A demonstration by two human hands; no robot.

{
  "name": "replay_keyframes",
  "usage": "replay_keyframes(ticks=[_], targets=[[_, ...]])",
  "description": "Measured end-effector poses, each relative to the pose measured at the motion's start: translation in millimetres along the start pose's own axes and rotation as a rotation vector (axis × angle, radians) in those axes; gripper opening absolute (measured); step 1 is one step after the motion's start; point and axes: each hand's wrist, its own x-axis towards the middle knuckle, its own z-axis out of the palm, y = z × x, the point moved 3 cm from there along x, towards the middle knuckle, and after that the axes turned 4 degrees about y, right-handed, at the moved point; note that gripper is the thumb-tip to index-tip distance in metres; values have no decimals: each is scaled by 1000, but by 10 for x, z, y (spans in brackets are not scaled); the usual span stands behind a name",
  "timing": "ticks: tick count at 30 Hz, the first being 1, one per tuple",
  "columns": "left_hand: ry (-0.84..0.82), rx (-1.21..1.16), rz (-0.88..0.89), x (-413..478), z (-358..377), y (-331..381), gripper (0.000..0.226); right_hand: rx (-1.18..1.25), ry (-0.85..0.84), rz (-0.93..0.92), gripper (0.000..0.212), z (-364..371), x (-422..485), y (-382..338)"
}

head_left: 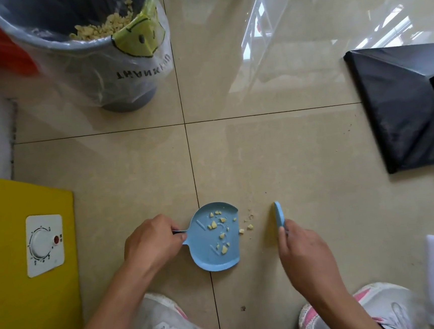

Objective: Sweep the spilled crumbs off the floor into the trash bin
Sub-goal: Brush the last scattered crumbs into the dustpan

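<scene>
1. Gripping the thin handle of the blue dustpan (214,239), the left hand (152,242) has its fingers curled round the stem. The pan lies flat on the floor (132,171) over a tile joint, toward the near edge, with its open mouth facing right.
2. The right hand (303,248) pinches the lower end of a blue brush (279,215). The brush is seen edge-on, stands upright on the floor and is apart from the pan's mouth, to its right.
3. Several yellow crumbs (220,232) rest inside the pan. A few loose crumbs (249,225) lie on the floor between the pan's mouth and the brush, the nearest just beside the pan's lip.
4. The grey trash bin (102,69), lined with a clear plastic bag (160,51), stands toward the far left corner of the floor, well apart from the pan. A heap of binned crumbs (104,28) shows inside it.
5. A yellow board (9,261) carrying a white dial timer (44,245) lies at the left edge. A black sheet (402,106) lies at the right edge. Two white-and-pink shoes (167,326) stand at the near edge.
</scene>
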Motion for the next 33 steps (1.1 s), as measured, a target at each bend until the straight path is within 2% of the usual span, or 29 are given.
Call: replay_keyframes(ticks=[7,10,13,16,19,24,28,30,33], targets=[[3,-25,-22,-32,65,29,27,203,-138,-194,24,131,-215,-674],[0,-53,-22,-37,74,-20,26,261,-113,-190,22,-71,-251,-633],[13,-66,-36,-40,31,-111,23,150,-41,-75,23,-187,-148,-261],[0,-69,-59,-24,-2,-201,23,-40,-62,36,28,-179,-108,110],[-25,-65,-61,-7,-2,-205,24,-110,-79,-6,24,-22,-193,109],[-30,-40,-39,-25,39,-53,21,82,-119,-96,28,265,-247,-388],[-41,-50,-43,-30,63,-32,25,240,-189,-175,34,169,-376,-650],[-49,-54,-50,-40,62,-73,25,299,-162,-177,35,11,-403,-617],[-37,-81,-67,-80,52,-198,26,267,-62,-126,24,-201,-281,-394]])
